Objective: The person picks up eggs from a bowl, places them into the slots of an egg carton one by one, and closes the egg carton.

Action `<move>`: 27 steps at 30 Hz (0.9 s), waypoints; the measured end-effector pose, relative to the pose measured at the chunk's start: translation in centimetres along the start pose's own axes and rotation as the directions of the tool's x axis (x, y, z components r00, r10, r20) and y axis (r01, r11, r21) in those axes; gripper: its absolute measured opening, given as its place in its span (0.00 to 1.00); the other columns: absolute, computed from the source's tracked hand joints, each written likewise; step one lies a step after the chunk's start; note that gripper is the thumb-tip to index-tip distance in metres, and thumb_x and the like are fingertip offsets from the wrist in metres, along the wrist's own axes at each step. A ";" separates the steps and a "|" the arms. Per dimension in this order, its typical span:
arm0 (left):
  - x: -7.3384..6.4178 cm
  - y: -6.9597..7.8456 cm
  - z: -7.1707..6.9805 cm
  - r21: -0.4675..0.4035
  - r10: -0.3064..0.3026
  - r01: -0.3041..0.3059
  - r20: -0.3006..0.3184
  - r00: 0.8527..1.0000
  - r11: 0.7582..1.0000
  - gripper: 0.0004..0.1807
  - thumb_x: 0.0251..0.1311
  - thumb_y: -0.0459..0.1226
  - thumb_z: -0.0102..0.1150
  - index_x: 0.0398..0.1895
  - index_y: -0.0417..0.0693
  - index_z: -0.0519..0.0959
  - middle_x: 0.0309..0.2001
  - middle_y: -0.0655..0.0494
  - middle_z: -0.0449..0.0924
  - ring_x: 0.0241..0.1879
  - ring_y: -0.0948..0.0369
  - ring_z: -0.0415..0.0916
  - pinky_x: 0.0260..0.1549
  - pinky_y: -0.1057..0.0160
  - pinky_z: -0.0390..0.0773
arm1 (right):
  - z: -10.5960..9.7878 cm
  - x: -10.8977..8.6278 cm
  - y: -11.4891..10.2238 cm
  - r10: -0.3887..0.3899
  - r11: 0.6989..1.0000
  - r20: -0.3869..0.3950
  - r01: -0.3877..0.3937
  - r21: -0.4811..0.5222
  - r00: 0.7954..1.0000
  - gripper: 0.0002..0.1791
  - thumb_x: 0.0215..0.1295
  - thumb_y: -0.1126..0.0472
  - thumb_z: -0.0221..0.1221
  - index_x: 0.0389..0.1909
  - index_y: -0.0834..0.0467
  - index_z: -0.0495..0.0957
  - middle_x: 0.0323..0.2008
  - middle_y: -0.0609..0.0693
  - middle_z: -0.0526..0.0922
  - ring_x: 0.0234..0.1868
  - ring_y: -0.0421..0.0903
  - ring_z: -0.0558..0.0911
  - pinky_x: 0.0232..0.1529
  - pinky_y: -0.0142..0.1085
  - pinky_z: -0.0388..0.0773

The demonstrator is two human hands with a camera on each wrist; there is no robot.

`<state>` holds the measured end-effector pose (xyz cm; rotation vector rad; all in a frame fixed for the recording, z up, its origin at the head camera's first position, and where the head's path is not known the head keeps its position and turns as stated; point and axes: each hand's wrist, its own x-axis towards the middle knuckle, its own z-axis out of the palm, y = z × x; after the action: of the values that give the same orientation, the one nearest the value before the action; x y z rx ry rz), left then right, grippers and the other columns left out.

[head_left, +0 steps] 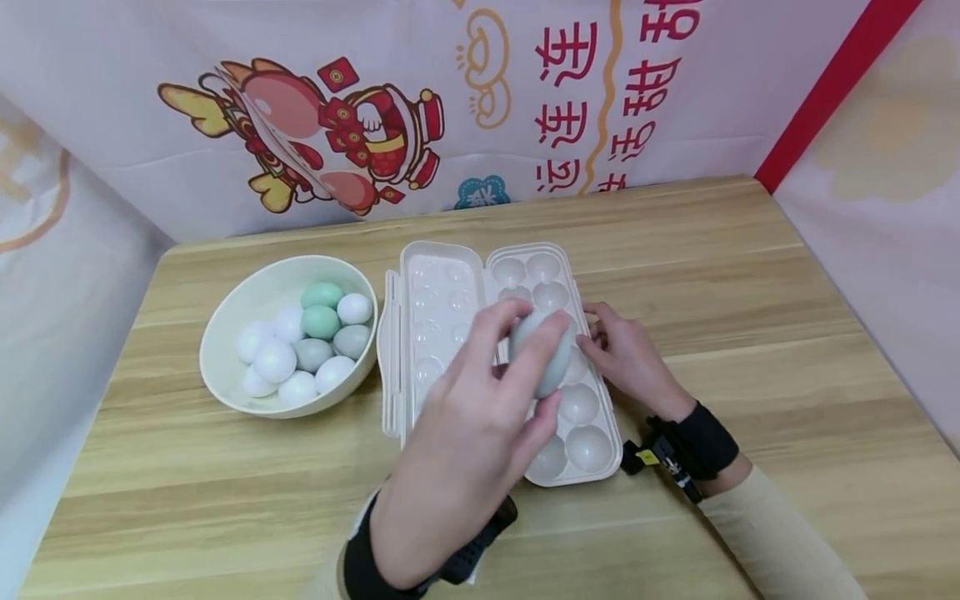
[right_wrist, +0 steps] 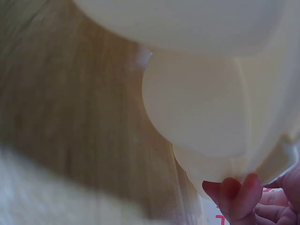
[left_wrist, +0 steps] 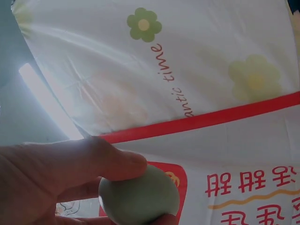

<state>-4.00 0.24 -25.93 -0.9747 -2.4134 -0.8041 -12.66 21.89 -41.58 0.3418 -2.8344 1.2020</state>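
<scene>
In the head view my left hand (head_left: 468,408) holds a pale grey-green egg (head_left: 553,367) above the open egg carton (head_left: 581,450). The left wrist view shows the thumb and fingers around that egg (left_wrist: 140,197). My right hand (head_left: 633,354) grips the carton's right edge; from the right wrist view its fingers (right_wrist: 241,199) touch the rim beside the rounded cups (right_wrist: 197,103). Several cups in view hold no egg, while others are hidden behind my left hand. The carton's lid (head_left: 442,275) lies folded back to the left.
Left of the carton stands a cream bowl (head_left: 232,333) with several white, grey and green eggs. Behind the wooden table (head_left: 697,242) hangs a printed cloth (head_left: 420,50), with another cloth at the right side.
</scene>
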 end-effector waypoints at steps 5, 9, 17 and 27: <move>-0.5 0.4 0.8 0.008 0.011 -0.012 0.113 0.994 1.000 0.25 0.50 0.33 0.60 0.55 0.44 0.70 0.51 0.42 0.69 0.38 0.55 0.74 0.35 0.62 0.81 | 0.1 0.0 0.0 0.009 1.000 0.008 -0.009 -0.001 1.000 0.24 0.60 0.67 0.54 0.57 0.67 0.65 0.29 0.60 0.83 0.28 0.48 0.80 0.26 0.40 0.78; -1.2 0.3 1.6 0.051 0.019 -0.027 0.149 0.989 0.998 0.26 0.48 0.33 0.60 0.55 0.42 0.71 0.50 0.42 0.70 0.34 0.56 0.75 0.27 0.62 0.82 | 0.2 0.0 0.1 -0.005 1.000 0.005 0.005 0.017 1.000 0.23 0.61 0.66 0.55 0.57 0.68 0.65 0.28 0.60 0.83 0.26 0.48 0.79 0.25 0.39 0.78; -3.0 0.5 3.4 0.171 0.033 -0.089 0.308 0.951 0.981 0.26 0.46 0.34 0.60 0.53 0.40 0.72 0.46 0.45 0.71 0.29 0.59 0.74 0.15 0.68 0.77 | 0.2 0.1 0.2 -0.013 1.000 -0.002 0.013 0.025 1.000 0.23 0.60 0.67 0.55 0.56 0.68 0.65 0.27 0.61 0.82 0.25 0.48 0.79 0.25 0.40 0.78; -4.6 -0.2 6.1 0.308 0.089 -0.270 0.494 0.865 0.912 0.09 0.44 0.30 0.60 0.32 0.46 0.75 0.29 0.55 0.69 0.18 0.62 0.68 0.07 0.70 0.65 | 0.3 0.1 0.2 -0.023 1.000 -0.014 0.024 0.011 1.000 0.23 0.60 0.68 0.55 0.55 0.69 0.65 0.26 0.61 0.82 0.25 0.49 0.78 0.24 0.40 0.77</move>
<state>-2.05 1.80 -33.10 -1.3311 -2.6684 -0.0218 -12.73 21.75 -41.92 0.3648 -2.8051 1.2109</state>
